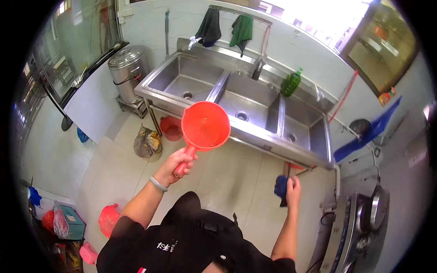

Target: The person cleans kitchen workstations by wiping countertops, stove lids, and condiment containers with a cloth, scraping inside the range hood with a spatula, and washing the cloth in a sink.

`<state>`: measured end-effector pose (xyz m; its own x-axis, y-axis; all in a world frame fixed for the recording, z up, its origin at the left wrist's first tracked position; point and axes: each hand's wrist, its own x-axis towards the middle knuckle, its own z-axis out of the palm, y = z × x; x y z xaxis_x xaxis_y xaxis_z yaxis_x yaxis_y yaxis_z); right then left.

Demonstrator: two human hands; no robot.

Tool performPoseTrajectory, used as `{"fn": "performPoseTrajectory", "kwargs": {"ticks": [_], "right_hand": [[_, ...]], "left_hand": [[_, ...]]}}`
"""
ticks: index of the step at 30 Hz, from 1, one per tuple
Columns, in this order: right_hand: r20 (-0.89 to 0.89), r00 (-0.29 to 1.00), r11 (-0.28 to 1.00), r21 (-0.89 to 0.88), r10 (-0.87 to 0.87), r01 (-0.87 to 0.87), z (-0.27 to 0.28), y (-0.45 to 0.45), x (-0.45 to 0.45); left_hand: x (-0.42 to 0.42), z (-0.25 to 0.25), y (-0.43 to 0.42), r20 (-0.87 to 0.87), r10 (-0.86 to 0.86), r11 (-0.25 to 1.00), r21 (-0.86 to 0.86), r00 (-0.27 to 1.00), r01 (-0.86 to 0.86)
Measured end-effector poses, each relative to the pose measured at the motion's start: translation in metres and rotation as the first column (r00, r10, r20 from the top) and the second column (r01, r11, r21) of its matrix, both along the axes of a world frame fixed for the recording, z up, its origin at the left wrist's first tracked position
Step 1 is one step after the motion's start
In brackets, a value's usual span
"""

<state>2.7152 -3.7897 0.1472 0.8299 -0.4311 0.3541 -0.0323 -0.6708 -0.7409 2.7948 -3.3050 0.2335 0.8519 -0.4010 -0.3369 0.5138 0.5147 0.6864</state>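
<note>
A red plastic dipper (205,125) is held by its handle in my left hand (178,164), its round bowl in front of the sink's front edge. A little clear liquid or wet shine shows inside the bowl. Out to the right, my right hand (293,189) is closed on a dark blue cloth (281,187) that hangs down from the fingers. Beyond the dipper stands a stainless steel sink (268,132) with three basins. No water is seen running from its taps.
A green bottle (290,83) stands on the sink's back ledge. Two cloths hang on the rail behind. A steel pot (127,70) stands left of the sink, a red bucket (171,127) and a filled bag (146,142) on the floor. A stove (359,227) is at the right.
</note>
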Motion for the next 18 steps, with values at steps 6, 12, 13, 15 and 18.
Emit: {"fn": "performPoseTrajectory", "kwargs": {"ticks": [6, 12, 13, 15, 18], "right_hand": [[0.087, 0.979, 0.944, -0.293, 0.187, -0.154, 0.121, 0.025, 0.277], [-0.131, 0.987, 0.823, -0.547, 0.096, -0.153, 0.151, 0.059, 0.471], [-0.192, 0.979, 0.803, -0.570, 0.075, -0.173, 0.155, 0.061, 0.499], [-0.287, 0.958, 0.739, -0.639, 0.027, -0.212, 0.167, 0.064, 0.551], [-0.355, 0.935, 0.709, -0.659, -0.001, -0.250, 0.167, 0.062, 0.631]], "left_hand": [[0.154, -0.023, -0.037, -0.013, 0.005, 0.998, 0.064, 1.000, -0.004], [0.324, -0.057, -0.082, -0.108, -0.078, 0.981, 0.171, 0.991, 0.095], [0.352, -0.064, -0.091, -0.115, -0.081, 0.980, 0.171, 0.990, 0.100], [0.399, -0.076, -0.108, -0.145, -0.196, 0.957, 0.186, 0.970, 0.221], [0.446, -0.065, -0.145, -0.162, -0.186, 0.958, 0.191, 0.969, 0.215]]}}
